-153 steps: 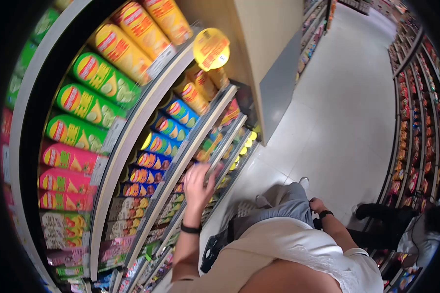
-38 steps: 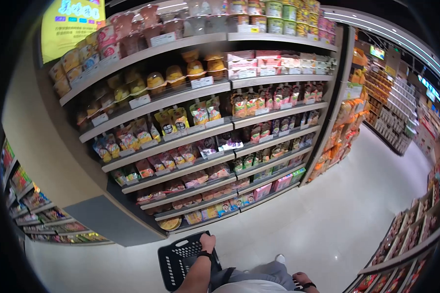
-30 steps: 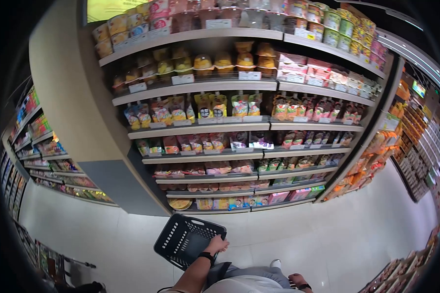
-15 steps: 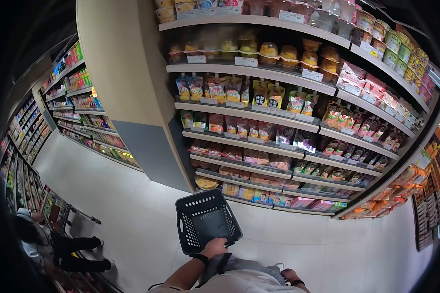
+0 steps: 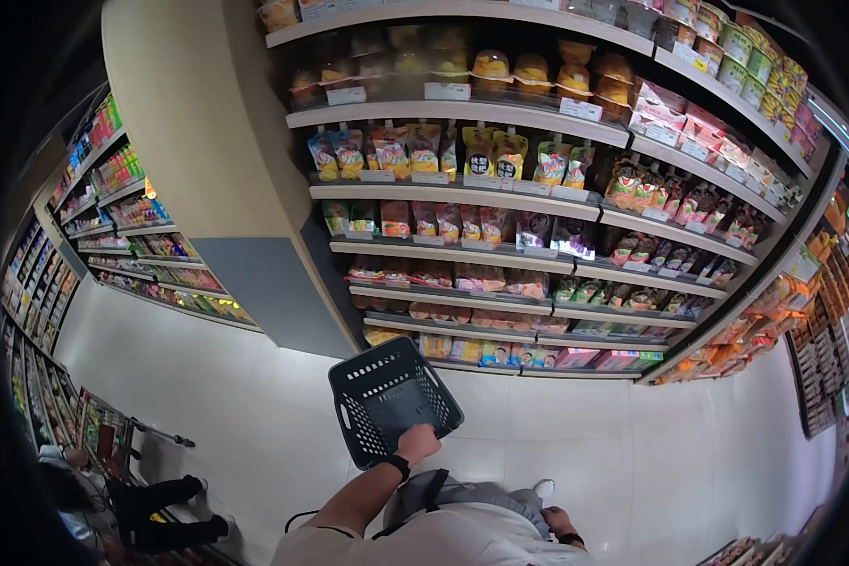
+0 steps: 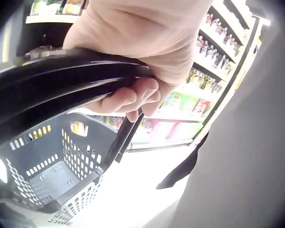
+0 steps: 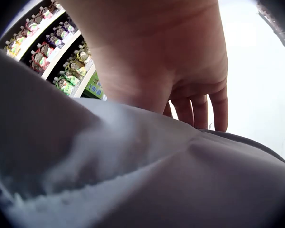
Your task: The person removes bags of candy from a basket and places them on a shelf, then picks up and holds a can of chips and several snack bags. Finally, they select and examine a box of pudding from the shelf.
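My left hand (image 5: pixel 419 443) grips the dark handle of a black shopping basket (image 5: pixel 353 379); in the left wrist view the fingers of the hand (image 6: pixel 137 61) curl round the handle (image 6: pixel 61 83). The basket (image 6: pixel 90 126) hangs below with its perforated walls and bare bottom showing. My right hand (image 5: pixel 558 522) hangs beside the grey trousers. In the right wrist view that hand (image 7: pixel 166 61) has its fingers pointing loosely down next to pale clothing (image 7: pixel 133 152), and holds nothing.
Shelves (image 5: pixel 462 196) of pouches, cups and boxes stand in front, beside a beige and grey pillar (image 5: pixel 189 141). At the lower left a person in dark trousers (image 5: pixel 156 500) stands by a cart (image 5: pixel 113 434). Pale floor (image 5: pixel 575 443) runs between the shelves.
From shelves of chip canisters, the view has turned to pouches and cups. The left hand, earlier raised near the canisters without the basket, now grips its handle. The right hand still hangs low.
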{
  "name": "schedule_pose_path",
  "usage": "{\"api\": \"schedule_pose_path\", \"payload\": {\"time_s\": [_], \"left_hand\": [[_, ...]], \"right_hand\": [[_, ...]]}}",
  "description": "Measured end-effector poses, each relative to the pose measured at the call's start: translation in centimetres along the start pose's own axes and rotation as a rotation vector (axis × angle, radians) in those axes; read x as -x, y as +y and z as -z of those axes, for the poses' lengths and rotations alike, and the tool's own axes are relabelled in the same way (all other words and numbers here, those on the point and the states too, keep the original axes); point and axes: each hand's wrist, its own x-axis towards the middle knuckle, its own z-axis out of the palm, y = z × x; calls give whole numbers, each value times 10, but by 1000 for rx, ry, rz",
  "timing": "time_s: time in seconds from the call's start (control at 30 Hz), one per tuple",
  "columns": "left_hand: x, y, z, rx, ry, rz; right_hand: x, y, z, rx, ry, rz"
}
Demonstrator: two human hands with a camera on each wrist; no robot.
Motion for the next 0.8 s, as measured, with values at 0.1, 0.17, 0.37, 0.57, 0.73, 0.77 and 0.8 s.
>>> {"api": "schedule_pose_path", "payload": {"time_s": [0.1, 0.17, 0.37, 0.57, 0.73, 0.77, 0.8], "left_hand": [[-13, 7, 4, 50, 15, 24], [-27, 5, -1, 95, 38, 21], [-53, 18, 9, 203, 175, -20], [-89, 19, 17, 346, 213, -8], [-108, 17, 25, 402, 277, 53], [-110, 16, 27, 414, 294, 77], [-112, 16, 29, 409, 297, 68]], "right_hand": [[20, 8, 0, -73, 40, -52], [27, 19, 0, -123, 44, -102], [56, 30, -1, -169, 91, -179], [33, 99, 0, 25, -45, 178], [33, 99, 0, 85, -117, 37], [33, 99, 0, 100, -134, 10], [37, 88, 1, 91, -130, 15]]}}
